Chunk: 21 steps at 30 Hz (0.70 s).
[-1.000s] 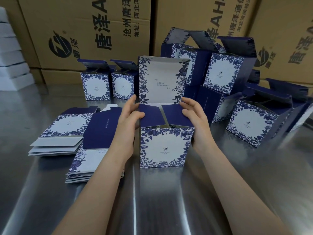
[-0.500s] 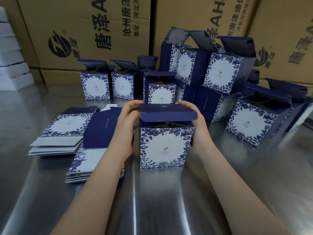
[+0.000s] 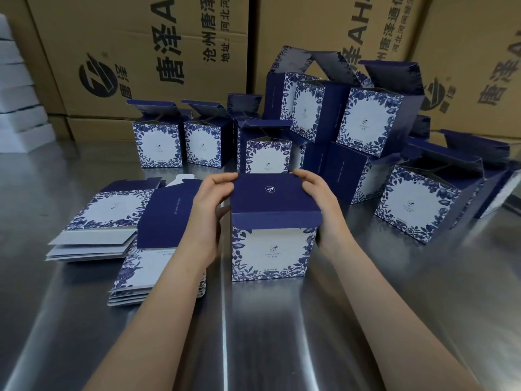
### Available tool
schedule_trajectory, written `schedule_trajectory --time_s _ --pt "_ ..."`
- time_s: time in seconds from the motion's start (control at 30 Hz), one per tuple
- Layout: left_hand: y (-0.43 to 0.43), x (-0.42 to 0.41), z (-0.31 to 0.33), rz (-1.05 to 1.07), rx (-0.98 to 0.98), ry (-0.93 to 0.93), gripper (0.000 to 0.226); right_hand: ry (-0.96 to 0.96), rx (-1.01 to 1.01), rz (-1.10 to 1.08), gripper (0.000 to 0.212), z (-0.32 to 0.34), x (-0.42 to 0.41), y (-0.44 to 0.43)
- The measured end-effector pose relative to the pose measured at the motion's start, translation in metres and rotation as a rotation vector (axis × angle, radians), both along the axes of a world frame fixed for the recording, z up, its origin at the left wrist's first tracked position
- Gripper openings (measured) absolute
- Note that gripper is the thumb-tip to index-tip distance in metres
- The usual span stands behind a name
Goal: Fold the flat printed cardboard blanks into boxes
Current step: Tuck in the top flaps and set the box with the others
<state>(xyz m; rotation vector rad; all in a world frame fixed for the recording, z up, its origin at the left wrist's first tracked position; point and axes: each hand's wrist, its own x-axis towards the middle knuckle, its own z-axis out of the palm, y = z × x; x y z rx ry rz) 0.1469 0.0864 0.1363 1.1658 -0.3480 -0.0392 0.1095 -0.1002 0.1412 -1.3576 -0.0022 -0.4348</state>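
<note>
Head view: one box [image 3: 270, 246] stands upright near the middle of the steel tabletop [image 3: 282, 334], closer to the person than the other boxes. The left hand [image 3: 211, 204] and the right hand [image 3: 318, 204] each grip its dark blue lid [image 3: 267, 193], with fingers curled over the far corners and the palms along the sides.

The lid is nearly flat, but its tuck flap [image 3: 276, 221] seems to hang outside the front wall. To close it well, I would lift the front a little, bend the flap sharply on its crease, then guide it inside the wall and press both corners down evenly. Uneven pressure could wrinkle the print.

Counting: one box in work. Two stacks of flat blanks [image 3: 98, 221] lie toward the left edge of the tabletop, and the nearer one is partly under the left forearm. Each has several sheets, too thin to count. The folded boxes [image 3: 157, 145] behind, with lids open, are at least nine. Those toward the right edge overlap, so the exact number I cannot tell. Brown cartons [image 3: 141, 52] stand behind, at least three.
</note>
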Motion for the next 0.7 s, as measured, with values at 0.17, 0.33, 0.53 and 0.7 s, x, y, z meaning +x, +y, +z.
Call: schedule_trajectory --time_s 0.17,0.33,0.53,0.7 --pt "-0.001 -0.001 0.002 0.009 0.023 0.018 0.029 -0.043 0.027 -0.003 0.025 -0.001 -0.002 0.002" --pt "-0.002 -0.003 0.003 0.125 -0.001 0.023 0.016 -0.118 -0.019 -0.136 0.015 0.002 -0.001 0.003" --pt "-0.008 -0.007 0.002 0.312 0.055 -0.067 0.011 -0.128 -0.028 -0.24 0.013 -0.001 0.0 0.002" --pt "-0.011 -0.009 0.002 0.286 0.121 -0.115 0.027 -0.06 -0.073 -0.202 0.026 0.001 -0.002 0.003"
